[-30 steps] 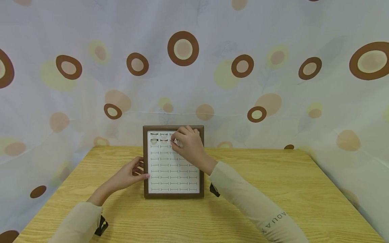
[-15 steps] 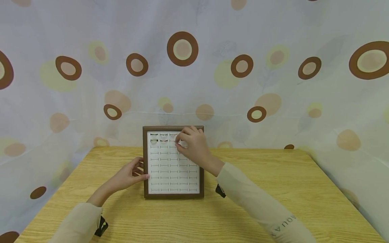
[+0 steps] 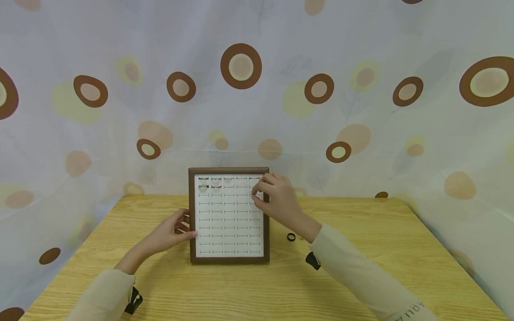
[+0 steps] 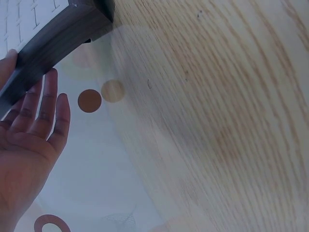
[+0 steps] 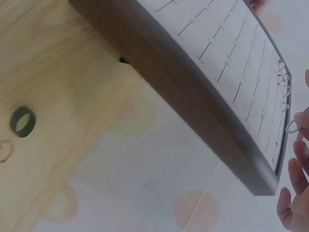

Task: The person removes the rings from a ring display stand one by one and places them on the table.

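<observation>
A brown-framed ring display board (image 3: 230, 228) stands upright on the table, its white face lined with rows of slots. At its left side my left hand (image 3: 170, 231) grips the frame, thumb on the front edge and fingers behind, as the left wrist view shows. My right hand (image 3: 279, 198) pinches a thin silver-coloured ring (image 5: 292, 127) between thumb and fingertip, close to the upper right of the board. Several rings (image 3: 216, 180) sit in the top two rows, mostly toward the left. The slots below those rows hold none.
On the wooden table (image 3: 353, 232), right of the board, lie a black ring (image 3: 291, 237) and a gold-coloured ring (image 5: 5, 151). A pale curtain (image 3: 257, 116) with brown circles hangs behind and beside the table.
My right hand has moved right, from the second row's third column to the board's right edge, with the ring pinched. The black and gold-coloured rings have come into sight. My left hand stays put.
</observation>
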Demonstrator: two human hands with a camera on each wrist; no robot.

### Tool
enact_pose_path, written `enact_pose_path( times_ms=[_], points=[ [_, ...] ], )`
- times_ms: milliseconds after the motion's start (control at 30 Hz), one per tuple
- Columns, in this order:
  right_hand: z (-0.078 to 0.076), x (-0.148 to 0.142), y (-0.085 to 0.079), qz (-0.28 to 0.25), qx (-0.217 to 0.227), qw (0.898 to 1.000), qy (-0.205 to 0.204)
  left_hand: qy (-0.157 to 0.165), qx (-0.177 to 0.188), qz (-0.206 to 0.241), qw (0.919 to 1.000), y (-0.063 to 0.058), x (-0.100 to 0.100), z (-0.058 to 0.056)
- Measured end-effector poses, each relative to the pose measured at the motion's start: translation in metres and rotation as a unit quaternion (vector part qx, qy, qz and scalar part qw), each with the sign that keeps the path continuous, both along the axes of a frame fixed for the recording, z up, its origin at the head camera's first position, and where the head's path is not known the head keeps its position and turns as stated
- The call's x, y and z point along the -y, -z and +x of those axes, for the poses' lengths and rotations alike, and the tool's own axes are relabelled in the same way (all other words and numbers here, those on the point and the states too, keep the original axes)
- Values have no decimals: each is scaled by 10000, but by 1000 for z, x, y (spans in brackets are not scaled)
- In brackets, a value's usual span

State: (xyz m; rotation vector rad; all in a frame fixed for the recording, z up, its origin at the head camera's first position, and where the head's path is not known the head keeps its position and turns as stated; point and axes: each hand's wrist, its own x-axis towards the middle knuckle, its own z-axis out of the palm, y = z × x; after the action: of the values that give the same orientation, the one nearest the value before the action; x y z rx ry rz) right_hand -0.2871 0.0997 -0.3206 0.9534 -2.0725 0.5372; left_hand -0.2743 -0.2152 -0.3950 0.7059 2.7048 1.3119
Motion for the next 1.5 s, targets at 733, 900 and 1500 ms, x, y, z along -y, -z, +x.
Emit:
enact_pose_path(
  times_ms=[733,900,1500],
  points=[
    [10,-80,60,756,627,9932,618,-14,-11,-21,10000,3,0,-3],
    [11,-94,76,1080,829,9884,675,-3,-22,-3,10000,4,0,-3],
    [11,-108,105,2021,1985,9563,729,-30,-35,-43,10000,2,0,-1]
  ],
)
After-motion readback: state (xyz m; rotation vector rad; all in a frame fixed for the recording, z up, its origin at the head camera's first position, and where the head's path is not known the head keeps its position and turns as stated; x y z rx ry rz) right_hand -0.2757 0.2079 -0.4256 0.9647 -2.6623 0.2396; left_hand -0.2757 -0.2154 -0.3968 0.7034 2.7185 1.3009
